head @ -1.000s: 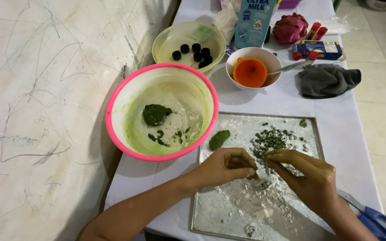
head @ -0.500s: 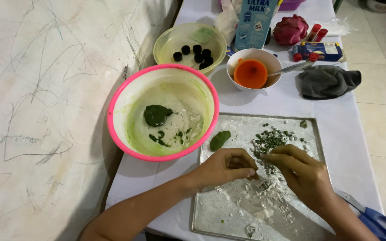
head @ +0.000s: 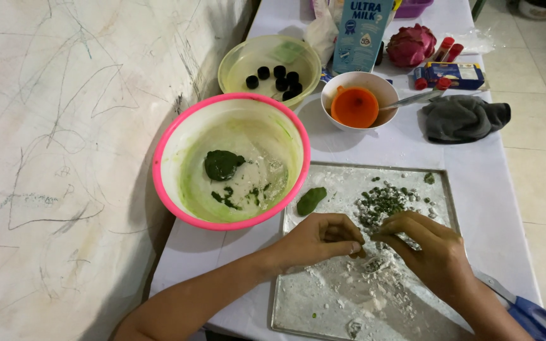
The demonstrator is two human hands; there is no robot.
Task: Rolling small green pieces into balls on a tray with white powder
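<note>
White-clothed tabletop (head: 475,189) against a scribbled wall. On the floured metal tray (head: 323,297) near its front edge, left hand (head: 319,239) and right hand (head: 426,251) have fingers pressed together, pinching green dough bits (head: 383,202). I'd keep pinches small and evenly floured.

Tray (head: 440,183): thin metal, dull grey, dusted w/ rough white flour. Green bits (head: 383,201) on it look matt, doughy; bigger green lump (head: 311,200) smooth. Pink-rimmed bowl (head: 159,165): plastic, glossy, inside smeared. Yellowish bowl (head: 232,53): translucent plastic. White bowl (head: 342,85) glossy, prob. ceramic, hard to tell. Orange funnel (head: 354,106): shiny plastic. Grey cloth (head: 464,117): soft, matt. Table cover (head: 412,148): smooth white. Wall (head: 64,158): matt, scribbled.
</note>
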